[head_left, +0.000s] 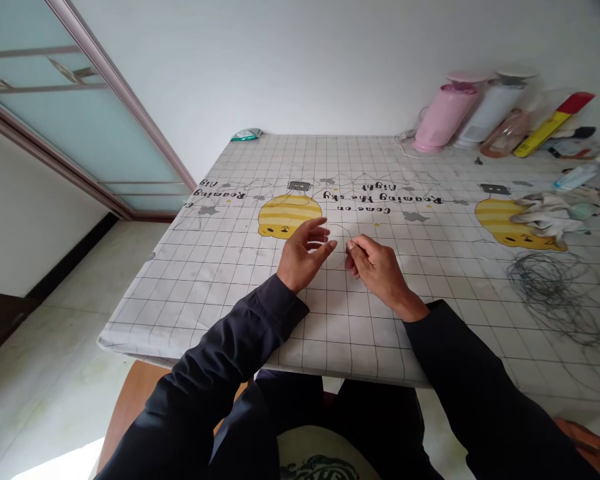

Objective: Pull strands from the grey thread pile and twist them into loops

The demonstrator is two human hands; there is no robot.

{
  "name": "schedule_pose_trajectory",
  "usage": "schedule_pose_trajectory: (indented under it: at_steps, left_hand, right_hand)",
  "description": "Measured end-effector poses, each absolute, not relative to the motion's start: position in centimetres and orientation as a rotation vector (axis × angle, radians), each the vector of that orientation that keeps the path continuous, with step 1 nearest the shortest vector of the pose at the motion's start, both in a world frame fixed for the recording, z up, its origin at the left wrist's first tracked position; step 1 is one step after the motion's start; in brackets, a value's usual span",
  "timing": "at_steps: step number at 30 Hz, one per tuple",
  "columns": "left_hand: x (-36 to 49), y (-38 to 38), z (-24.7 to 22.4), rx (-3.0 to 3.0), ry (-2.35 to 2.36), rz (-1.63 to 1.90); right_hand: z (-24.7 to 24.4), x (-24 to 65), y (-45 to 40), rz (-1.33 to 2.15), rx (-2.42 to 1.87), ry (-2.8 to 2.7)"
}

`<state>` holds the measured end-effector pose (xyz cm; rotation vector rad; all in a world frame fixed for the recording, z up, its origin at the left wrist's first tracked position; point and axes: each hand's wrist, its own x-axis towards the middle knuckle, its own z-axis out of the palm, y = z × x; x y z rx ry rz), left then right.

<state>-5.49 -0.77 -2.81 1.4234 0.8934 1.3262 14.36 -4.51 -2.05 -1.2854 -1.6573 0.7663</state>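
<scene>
Over the near middle of the table, my right hand [373,270] pinches a thin strand [344,231], like fine wire or thread, between thumb and forefinger. The strand curves in the gap between my hands, but it is too fine to follow along its full length. To its left, my left hand [305,253] is held with curved fingers and the thumb apart from them; nothing clear shows in its grasp. Beneath both hands lies a white checked tablecloth [220,293] with yellow balloon prints. A loose tangle of dark thin wire [550,293] rests on the table to the right.
A crumpled cloth [550,213] lies beyond the tangle. At the back right stand a pink canister [447,117], a white canister [493,110] and a yellow-and-red tool [550,127]. A green packet [247,135] sits at the far left corner. A wooden chair [130,407] is below the front edge.
</scene>
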Motion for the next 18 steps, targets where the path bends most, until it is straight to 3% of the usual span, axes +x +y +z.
schedule_pose_trajectory:
  at_steps: [6, 12, 18]
  left_hand:
    - [-5.6, -1.2, -2.0, 1.667, 0.830, 1.422]
    - [-5.1, -1.7, -1.4, 1.463, 0.725, 1.370]
    - [-4.6, -1.5, -1.4, 1.235, 0.778, 1.397]
  right_hand:
    - [-2.3, 14.3, -4.6, 0.778, -1.282, -1.732]
    - [-2.3, 14.4, -4.7, 0.947, -1.274, -1.636]
    - [-2.1, 14.5, -4.7, 0.836, -1.298, -1.758]
